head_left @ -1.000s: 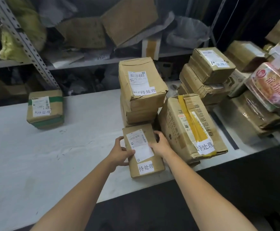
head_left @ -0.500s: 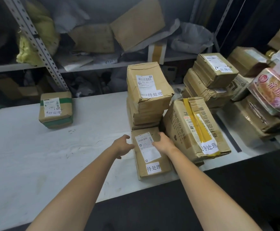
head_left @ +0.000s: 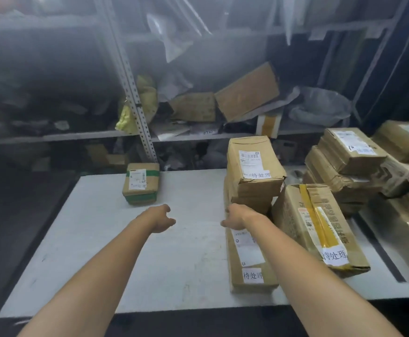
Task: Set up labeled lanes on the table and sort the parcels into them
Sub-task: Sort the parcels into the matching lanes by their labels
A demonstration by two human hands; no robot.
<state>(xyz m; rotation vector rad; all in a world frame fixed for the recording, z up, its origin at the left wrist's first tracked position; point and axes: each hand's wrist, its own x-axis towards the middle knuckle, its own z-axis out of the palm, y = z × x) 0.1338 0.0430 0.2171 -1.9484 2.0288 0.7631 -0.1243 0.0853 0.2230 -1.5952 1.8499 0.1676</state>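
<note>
A small flat cardboard parcel (head_left: 248, 263) with a white handwritten label lies near the white table's (head_left: 101, 251) front edge. My right hand (head_left: 235, 218) hovers over its far end, fingers loosely curled, holding nothing. My left hand (head_left: 161, 218) hangs over bare table to the left, also loosely curled and empty. Behind the flat parcel stands a stack of brown boxes (head_left: 254, 171). To its right leans a larger box with yellow tape (head_left: 317, 227). A green-taped parcel (head_left: 141, 183) sits alone at the table's far left.
More brown boxes (head_left: 344, 161) pile up at the right, with a plastic-wrapped bundle (head_left: 407, 234) beside them. Metal shelving (head_left: 135, 100) behind the table holds loose cardboard and bags. The floor around the table is dark.
Both hands have let go of the flat parcel and lifted away; the left hand moved left. The view has tilted up and shifted, showing more of the shelving.
</note>
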